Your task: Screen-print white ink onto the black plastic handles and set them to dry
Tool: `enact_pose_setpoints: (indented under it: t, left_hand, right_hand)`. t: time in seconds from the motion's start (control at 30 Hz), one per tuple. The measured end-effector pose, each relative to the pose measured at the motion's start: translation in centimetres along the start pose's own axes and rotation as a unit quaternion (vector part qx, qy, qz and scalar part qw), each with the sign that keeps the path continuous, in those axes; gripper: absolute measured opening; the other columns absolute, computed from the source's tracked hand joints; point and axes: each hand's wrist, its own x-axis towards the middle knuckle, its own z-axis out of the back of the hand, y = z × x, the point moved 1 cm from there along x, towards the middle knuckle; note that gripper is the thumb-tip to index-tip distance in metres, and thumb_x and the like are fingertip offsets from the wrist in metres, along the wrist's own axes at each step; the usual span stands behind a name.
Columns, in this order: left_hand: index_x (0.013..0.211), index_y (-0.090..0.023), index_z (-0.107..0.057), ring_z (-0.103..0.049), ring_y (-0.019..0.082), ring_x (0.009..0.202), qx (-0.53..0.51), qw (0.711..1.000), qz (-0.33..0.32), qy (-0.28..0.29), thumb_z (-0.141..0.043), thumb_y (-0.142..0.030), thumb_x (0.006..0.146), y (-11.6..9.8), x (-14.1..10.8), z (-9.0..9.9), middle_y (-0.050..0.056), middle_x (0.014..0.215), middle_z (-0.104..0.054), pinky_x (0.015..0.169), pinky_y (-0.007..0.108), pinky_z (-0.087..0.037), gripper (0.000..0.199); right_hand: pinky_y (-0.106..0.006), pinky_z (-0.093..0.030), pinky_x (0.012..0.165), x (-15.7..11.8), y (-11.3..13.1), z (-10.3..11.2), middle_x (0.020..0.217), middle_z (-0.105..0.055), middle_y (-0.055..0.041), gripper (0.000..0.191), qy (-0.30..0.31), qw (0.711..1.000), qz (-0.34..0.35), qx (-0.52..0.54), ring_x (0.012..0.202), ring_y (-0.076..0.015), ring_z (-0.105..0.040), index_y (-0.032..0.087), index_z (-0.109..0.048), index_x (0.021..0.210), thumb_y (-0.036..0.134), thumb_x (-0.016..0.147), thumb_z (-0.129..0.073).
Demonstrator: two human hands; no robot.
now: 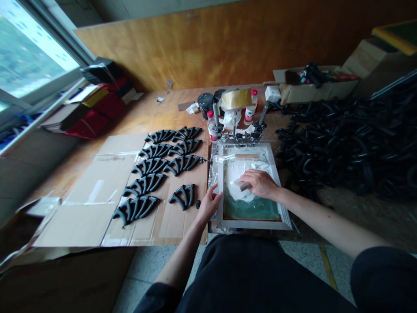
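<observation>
In front of me lies a screen-printing frame with pale metal edges and a green mesh. White ink is spread thickly over the middle of the mesh. My right hand is closed around a small squeegee, whose blade end is in the ink. At the frame's left edge is my left hand, its thumb and fingers at the rim; the fingers' undersides are hidden. A small black piece shows just left of that hand. Curved black handles lie in rows on cardboard to the left.
A large heap of black handles covers the right side. Behind the frame stand a hinge clamp, red-capped bottles and a black tub. Cardboard covers the left bench. An open carton sits at the back right.
</observation>
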Motion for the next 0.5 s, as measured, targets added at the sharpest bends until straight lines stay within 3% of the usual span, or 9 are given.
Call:
enact_pose_setpoints:
  t: [0.1,0.2,0.3,0.37,0.43,0.5]
  left_hand:
    - [0.138,-0.025,-0.048,-0.048,0.010,0.057,-0.012,1.000,-0.004,-0.005,-0.054,-0.056,0.085,-0.4,-0.3,0.1,-0.004,0.068,-0.055,0.052,0.020,-0.036,0.062]
    - [0.138,-0.023,-0.049,-0.048,0.010,0.057,-0.024,1.000,0.002,-0.003,-0.054,-0.054,0.085,-0.8,-0.5,0.1,-0.004,0.068,-0.054,0.051,0.020,-0.036,0.062]
    - [0.142,-0.022,-0.043,-0.045,0.009,0.053,-0.046,0.999,0.009,0.022,-0.056,-0.053,0.084,-2.0,-0.7,0.6,-0.005,0.065,-0.051,0.048,0.019,-0.036,0.067]
    - [0.145,-0.023,-0.038,-0.044,0.009,0.050,-0.068,0.997,0.005,0.039,-0.057,-0.054,0.084,-3.5,-1.3,1.4,-0.007,0.062,-0.049,0.046,0.019,-0.035,0.071]
    - [0.145,-0.024,-0.039,-0.041,0.008,0.046,-0.092,0.995,-0.006,0.039,-0.057,-0.056,0.084,-5.8,-2.0,2.5,-0.007,0.059,-0.046,0.043,0.019,-0.033,0.071]
    - [0.134,-0.022,-0.053,-0.042,0.009,0.047,-0.121,0.992,-0.030,0.015,-0.054,-0.059,0.085,-8.7,-2.7,3.6,-0.005,0.059,-0.048,0.043,0.020,-0.034,0.061]
  right_hand:
    - [-0.029,-0.046,0.081,-1.2,0.5,-1.1,0.103,-0.071,-0.0061,0.036,-0.020,0.999,0.034,0.002,0.095,-0.0199,-0.063,0.018,-0.069,0.101,-0.001,0.073,-0.055]
    - [-0.027,-0.048,0.076,-1.5,0.7,-0.9,0.098,-0.072,-0.0025,0.032,0.010,0.999,0.027,0.026,0.088,-0.0181,-0.065,0.022,-0.070,0.100,0.004,0.075,-0.060]
    - [-0.028,-0.049,0.075,1.2,0.2,0.9,0.100,-0.072,0.0002,0.029,-0.025,0.998,-0.050,0.036,0.088,-0.0179,-0.066,0.027,-0.069,0.107,0.017,0.080,-0.068]
    - [-0.030,-0.049,0.080,3.7,-0.9,2.7,0.112,-0.070,-0.0006,0.044,-0.078,0.992,-0.098,0.033,0.095,-0.0197,-0.066,0.030,-0.063,0.122,0.024,0.080,-0.072]
    - [-0.033,-0.050,0.080,5.2,-3.1,4.7,0.114,-0.070,-0.0018,0.054,-0.123,0.982,-0.141,0.029,0.094,-0.0203,-0.066,0.031,-0.057,0.132,0.027,0.080,-0.073]
    - [-0.033,-0.049,0.076,4.9,-6.4,6.8,0.102,-0.072,-0.0032,0.049,-0.180,0.963,-0.196,0.043,0.083,-0.0190,-0.066,0.028,-0.057,0.131,0.032,0.084,-0.068]
